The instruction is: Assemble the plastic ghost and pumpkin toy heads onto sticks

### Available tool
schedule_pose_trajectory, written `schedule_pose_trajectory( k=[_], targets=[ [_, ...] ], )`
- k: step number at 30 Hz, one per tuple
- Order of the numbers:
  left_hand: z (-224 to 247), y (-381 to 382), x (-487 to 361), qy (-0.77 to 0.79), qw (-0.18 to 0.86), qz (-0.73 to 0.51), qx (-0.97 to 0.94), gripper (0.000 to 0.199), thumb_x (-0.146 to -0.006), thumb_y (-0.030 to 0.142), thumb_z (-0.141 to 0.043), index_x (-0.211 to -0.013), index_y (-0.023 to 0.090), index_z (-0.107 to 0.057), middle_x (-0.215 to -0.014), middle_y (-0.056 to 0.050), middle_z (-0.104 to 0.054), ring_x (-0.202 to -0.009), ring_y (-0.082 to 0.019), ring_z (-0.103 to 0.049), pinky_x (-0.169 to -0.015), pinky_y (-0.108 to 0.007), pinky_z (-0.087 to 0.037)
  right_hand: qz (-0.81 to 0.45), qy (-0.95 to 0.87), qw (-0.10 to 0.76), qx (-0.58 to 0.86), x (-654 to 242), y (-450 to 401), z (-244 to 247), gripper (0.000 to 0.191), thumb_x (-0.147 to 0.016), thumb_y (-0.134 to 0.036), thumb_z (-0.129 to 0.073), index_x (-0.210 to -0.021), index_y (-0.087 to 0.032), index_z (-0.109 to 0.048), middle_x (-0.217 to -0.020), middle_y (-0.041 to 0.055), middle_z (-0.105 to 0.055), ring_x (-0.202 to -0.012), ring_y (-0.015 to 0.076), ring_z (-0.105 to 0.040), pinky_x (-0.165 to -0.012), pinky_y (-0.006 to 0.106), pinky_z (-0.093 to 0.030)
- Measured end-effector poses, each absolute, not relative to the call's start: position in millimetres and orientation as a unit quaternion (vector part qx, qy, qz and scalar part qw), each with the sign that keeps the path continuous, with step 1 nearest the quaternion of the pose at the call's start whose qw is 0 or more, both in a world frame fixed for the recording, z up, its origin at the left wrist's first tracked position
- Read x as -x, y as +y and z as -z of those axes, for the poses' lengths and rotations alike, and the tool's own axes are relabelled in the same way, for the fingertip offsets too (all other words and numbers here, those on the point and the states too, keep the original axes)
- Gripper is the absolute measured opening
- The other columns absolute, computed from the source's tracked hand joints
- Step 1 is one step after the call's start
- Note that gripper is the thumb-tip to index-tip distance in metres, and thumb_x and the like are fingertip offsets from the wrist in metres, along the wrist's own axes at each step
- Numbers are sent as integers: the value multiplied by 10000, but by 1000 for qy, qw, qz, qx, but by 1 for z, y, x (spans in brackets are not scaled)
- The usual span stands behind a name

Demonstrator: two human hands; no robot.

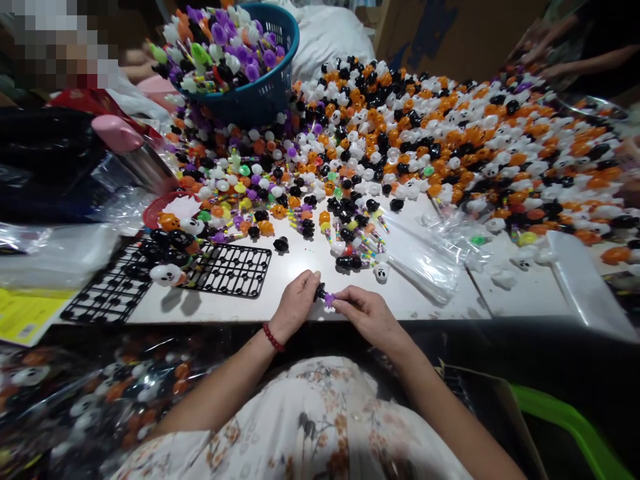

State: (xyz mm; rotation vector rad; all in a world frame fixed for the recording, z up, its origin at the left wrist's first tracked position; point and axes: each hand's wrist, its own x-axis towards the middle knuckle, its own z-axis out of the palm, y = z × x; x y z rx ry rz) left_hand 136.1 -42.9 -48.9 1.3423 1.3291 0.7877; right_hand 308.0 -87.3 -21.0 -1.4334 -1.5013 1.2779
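Near the front edge of the white table [290, 267], my two hands meet at a small black and purple plastic piece [329, 299]. Its black end sits in the closed fingers of my left hand [296, 303], which has a red bead bracelet on the wrist. Thumb and fingertips of my right hand [367, 312] pinch the purple spiky end. Just beyond lie a black figure [281, 245] and a white ghost head [381, 270]. A black grid rack [240, 270] to the left carries several black, orange and white heads on short sticks.
A large heap of orange, white and black plastic heads [425, 127] covers the back and right. A blue basket [270, 87] full of colourful pieces stands behind. Clear plastic bags [425, 260] lie right of centre. People's arms show at the far right [585, 63].
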Motion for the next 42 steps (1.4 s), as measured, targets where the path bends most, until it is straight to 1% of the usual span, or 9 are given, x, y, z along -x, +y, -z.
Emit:
schedule_pose_trajectory(
  k=[3,8,12,18,22,26,31,39,42],
  targets=[
    [47,-43,-136,555,515,-318,-570,422,-937,542,-417,-683,208,-377,-621,55,-348,-590,-112,-357,-563,-251,-285,-488,-575,341,561,-309,-88,24,207,-866,-384,-642,-891,-191,-715,-854,31,-733,-798,196,-651,-746,316,-493],
    [44,-46,-134,540,485,-311,-614,421,-939,531,-427,-676,206,-376,-608,58,-331,-602,-115,-346,-577,-257,-278,-498,-560,357,558,-307,-88,30,211,-868,-394,-639,-916,-195,-693,-884,29,-731,-830,193,-659,-762,309,-501],
    [46,-47,-135,546,506,-318,-587,411,-946,531,-405,-691,210,-381,-628,56,-347,-601,-115,-364,-578,-253,-294,-504,-553,357,559,-304,-88,31,229,-850,-398,-650,-927,-185,-681,-880,34,-722,-826,187,-650,-746,301,-500],
    [47,-45,-136,554,501,-316,-585,410,-932,524,-425,-672,210,-377,-612,53,-348,-594,-119,-356,-560,-252,-294,-505,-563,366,542,-304,-89,29,237,-869,-414,-645,-923,-188,-695,-870,26,-725,-823,180,-646,-765,296,-491],
    [46,-45,-137,548,537,-312,-560,392,-920,532,-431,-695,213,-392,-642,48,-356,-597,-120,-354,-544,-247,-300,-495,-575,358,544,-304,-89,27,216,-873,-396,-645,-915,-193,-709,-875,26,-730,-812,182,-640,-743,294,-484],
    [45,-44,-136,529,577,-306,-542,383,-891,538,-477,-705,211,-404,-668,45,-378,-605,-117,-362,-534,-235,-308,-508,-566,364,538,-305,-90,30,216,-881,-391,-634,-935,-196,-709,-879,27,-730,-831,188,-651,-778,305,-497],
    [44,-44,-134,516,628,-289,-507,394,-869,554,-508,-710,211,-398,-642,57,-349,-563,-102,-322,-502,-222,-282,-531,-568,345,527,-311,-89,32,207,-872,-378,-640,-942,-202,-725,-907,21,-734,-853,187,-650,-799,302,-491],
    [42,-45,-137,509,676,-280,-453,386,-851,523,-537,-698,214,-363,-648,54,-327,-571,-101,-291,-487,-214,-249,-593,-543,331,493,-318,-84,30,242,-845,-397,-668,-950,-192,-741,-894,22,-733,-837,179,-644,-807,303,-485],
    [43,-45,-137,507,672,-281,-461,381,-854,517,-538,-694,212,-374,-643,52,-330,-568,-102,-294,-483,-221,-249,-597,-538,335,491,-319,-83,34,249,-838,-402,-674,-952,-191,-738,-904,22,-732,-849,179,-644,-823,308,-487]
  ],
)
